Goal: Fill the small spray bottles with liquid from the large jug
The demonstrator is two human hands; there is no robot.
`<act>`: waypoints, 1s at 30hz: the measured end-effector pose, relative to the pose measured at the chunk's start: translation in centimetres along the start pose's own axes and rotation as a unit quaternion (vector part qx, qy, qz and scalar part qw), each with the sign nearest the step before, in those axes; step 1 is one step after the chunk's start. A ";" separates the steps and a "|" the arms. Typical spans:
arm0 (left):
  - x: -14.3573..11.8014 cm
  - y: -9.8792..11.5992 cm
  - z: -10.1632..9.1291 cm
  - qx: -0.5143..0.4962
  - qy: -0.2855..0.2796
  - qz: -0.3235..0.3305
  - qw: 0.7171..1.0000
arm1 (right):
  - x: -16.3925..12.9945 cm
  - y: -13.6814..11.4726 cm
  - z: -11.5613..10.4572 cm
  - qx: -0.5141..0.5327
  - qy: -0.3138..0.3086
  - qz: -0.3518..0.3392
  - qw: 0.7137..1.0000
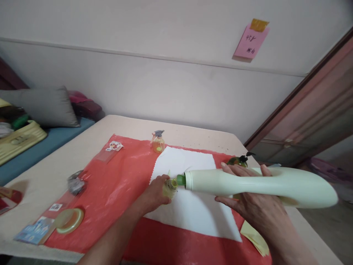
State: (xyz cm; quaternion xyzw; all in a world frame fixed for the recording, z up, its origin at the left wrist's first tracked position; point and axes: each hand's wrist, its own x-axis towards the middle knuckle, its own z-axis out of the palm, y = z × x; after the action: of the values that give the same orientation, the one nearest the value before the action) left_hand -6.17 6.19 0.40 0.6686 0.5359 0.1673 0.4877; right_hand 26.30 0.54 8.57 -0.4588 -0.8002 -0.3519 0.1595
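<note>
Right hand (255, 206), nearest the camera: grip closed around a large pale green bottle (259, 184), held sideways above the counter (129, 125), green neck pointing left. Left hand (157, 195): grip closed on a small yellowish bottle (170, 187) standing on a white cloth (187, 191), its mouth touching the big bottle's neck. Red plastic sheet (124, 184) under the cloth. Yellow cloth (255, 237) at the sheet's right edge. Tape roll (68, 220) and packets at near left. Dark-pump bottle (238, 160) behind the right hand. Small spray bottle (158, 141) at the cloth's far edge. Pink note (250, 41) on the wall.
</note>
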 end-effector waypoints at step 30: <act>0.1 -0.4 0.1 0.020 0.000 0.010 1.000 | 0.1 -0.2 -0.5 -0.010 -0.012 0.012 1.000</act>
State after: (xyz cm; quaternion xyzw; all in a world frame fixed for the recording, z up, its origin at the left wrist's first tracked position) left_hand -6.31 6.26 0.00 0.6831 0.5327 0.1617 0.4728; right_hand 26.09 0.20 8.88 -0.4740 -0.7931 -0.3521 0.1492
